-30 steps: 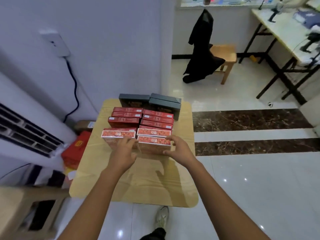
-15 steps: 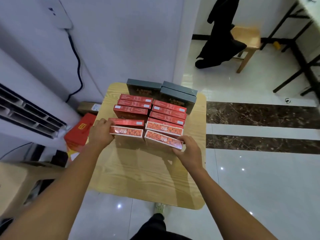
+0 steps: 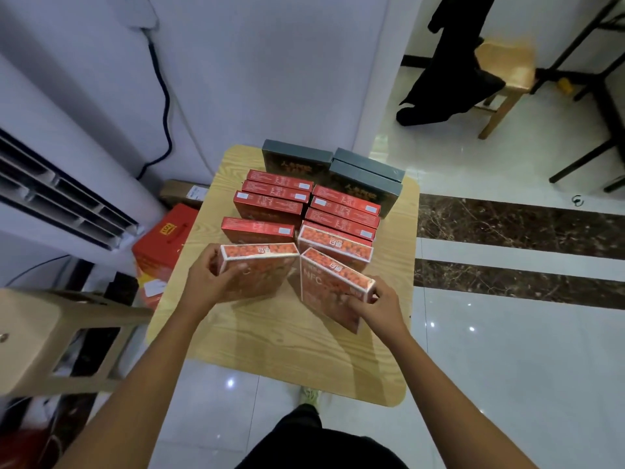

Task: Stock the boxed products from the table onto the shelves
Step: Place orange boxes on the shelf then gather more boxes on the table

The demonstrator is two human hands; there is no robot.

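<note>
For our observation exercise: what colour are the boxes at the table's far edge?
Dark grey boxes, clearest in the head view.

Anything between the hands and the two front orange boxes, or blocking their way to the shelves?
Nothing between them: the left hand grips the left box, the right hand grips the right box, both in front of the rows. No shelves are in view, so that path cannot be judged.

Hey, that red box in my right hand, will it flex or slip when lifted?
Probably stiff: the red box shows flat faces while the right hand pinches its end. The glossy surface may slip. Thin, so likely tips if stood on edge.
</note>
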